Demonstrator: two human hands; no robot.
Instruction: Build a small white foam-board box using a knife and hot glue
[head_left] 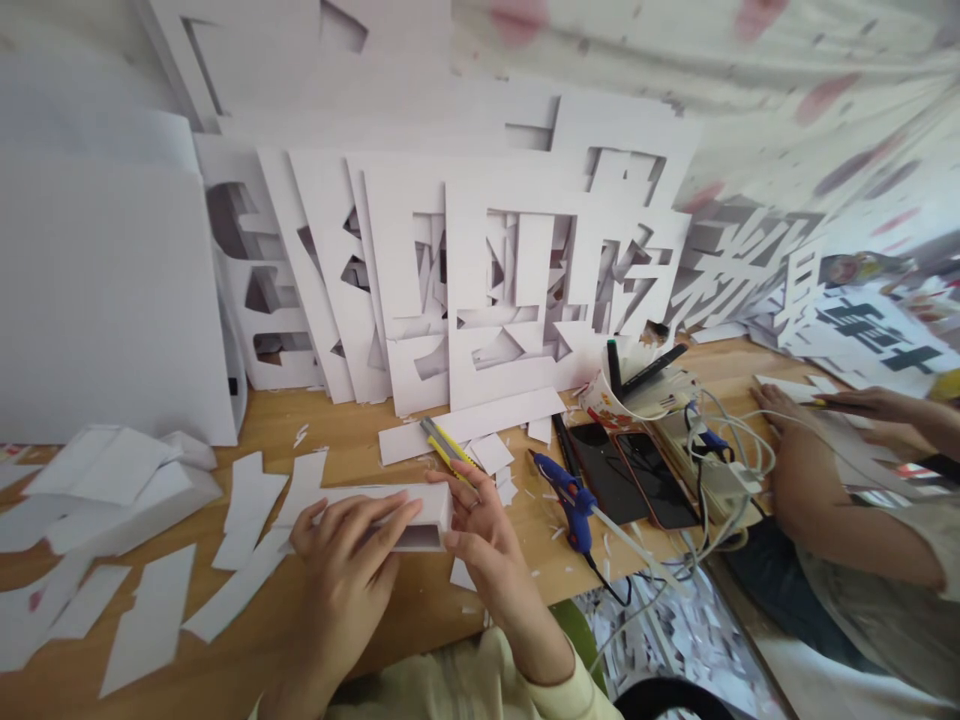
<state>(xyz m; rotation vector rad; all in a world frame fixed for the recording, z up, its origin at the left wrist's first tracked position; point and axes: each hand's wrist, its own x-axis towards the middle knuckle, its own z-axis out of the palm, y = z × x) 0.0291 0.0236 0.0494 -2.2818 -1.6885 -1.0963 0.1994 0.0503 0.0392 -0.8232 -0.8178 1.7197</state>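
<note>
Between my two hands lies a white foam-board box piece (421, 536), its long open side facing me. My left hand (352, 545) is laid across its top and left part, fingers curved over the board. At the right end, my right hand (480, 530) pinches the piece with the thumb at the near corner and fingers behind. A ring shows on one of its fingers. Just beyond the box, a yellow utility knife (448, 446) rests on white scraps. To the right, a blue glue gun (568, 500) lies on the wooden table.
White boards with cut-out shapes (405, 290) stand along the back. Loose white offcuts (154, 610) cover the left. Two phones (654, 480), a paper cup with markers (619, 400) and a power strip with tangled cables (739, 490) lie right. Beyond them another person's arm (840, 500) works.
</note>
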